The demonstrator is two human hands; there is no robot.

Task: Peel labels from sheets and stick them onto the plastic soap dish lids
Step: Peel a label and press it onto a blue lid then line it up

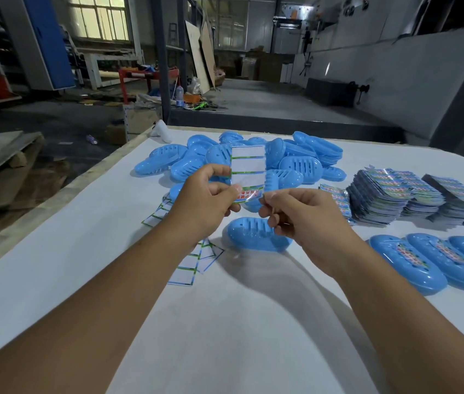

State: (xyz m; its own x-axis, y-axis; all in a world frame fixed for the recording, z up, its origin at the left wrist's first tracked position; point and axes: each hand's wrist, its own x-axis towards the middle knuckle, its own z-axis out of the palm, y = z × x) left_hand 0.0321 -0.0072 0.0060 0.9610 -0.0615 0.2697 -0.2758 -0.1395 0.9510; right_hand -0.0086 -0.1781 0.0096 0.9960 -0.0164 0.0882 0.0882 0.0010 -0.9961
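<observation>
My left hand (206, 200) holds a label sheet (248, 166) upright above the table; most of its panels are blank white. My right hand (296, 214) pinches the corner of the last printed label (249, 197) at the sheet's bottom edge. Below my hands a single blue soap dish lid (253, 237) lies flat on the white table, with no label on it.
A heap of blue lids (253, 157) lies at the back. Stacks of full label sheets (395, 197) stand at the right. Labelled lids (449, 263) line the right edge. Spent backing sheets (194, 263) lie under my left forearm. The table's left edge (54, 200) runs diagonally.
</observation>
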